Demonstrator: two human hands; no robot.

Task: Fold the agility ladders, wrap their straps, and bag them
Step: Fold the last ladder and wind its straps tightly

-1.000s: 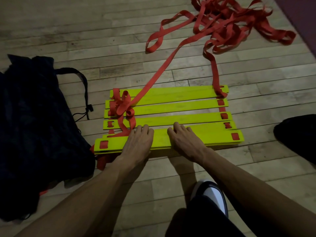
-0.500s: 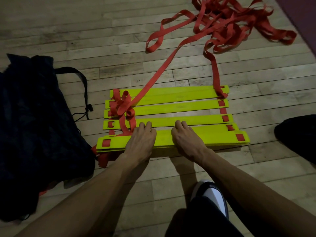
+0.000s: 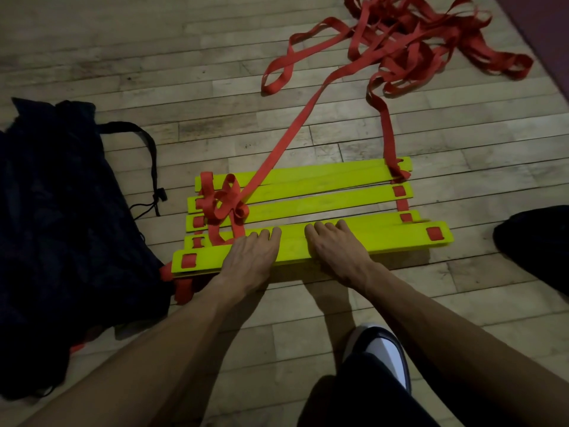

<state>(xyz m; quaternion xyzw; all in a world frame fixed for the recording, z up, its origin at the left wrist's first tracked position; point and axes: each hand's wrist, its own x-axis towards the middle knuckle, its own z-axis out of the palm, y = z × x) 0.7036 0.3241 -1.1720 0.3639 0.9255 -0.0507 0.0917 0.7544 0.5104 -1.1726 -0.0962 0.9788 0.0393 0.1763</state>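
Note:
Several yellow ladder rungs (image 3: 308,200) lie side by side on the wooden floor, joined by red straps. A bunched loop of red strap (image 3: 224,204) sits on their left ends. Two straps run from the rungs to a loose red tangle (image 3: 415,41) at the far right. My left hand (image 3: 249,260) and my right hand (image 3: 335,251) grip the nearest rung (image 3: 394,238) side by side near its middle, fingers over its top and far edge. Its near edge looks slightly raised off the floor.
A dark drawstring bag (image 3: 61,226) lies crumpled on the left, its cord (image 3: 151,167) trailing toward the rungs. My black and white shoe (image 3: 385,349) is near the bottom centre. A dark object (image 3: 535,241) sits at the right edge. A dark red mat (image 3: 548,35) borders the far right.
Both hands have slid the nearest rung a little to the right and forward, so it now overlaps the rung beyond it.

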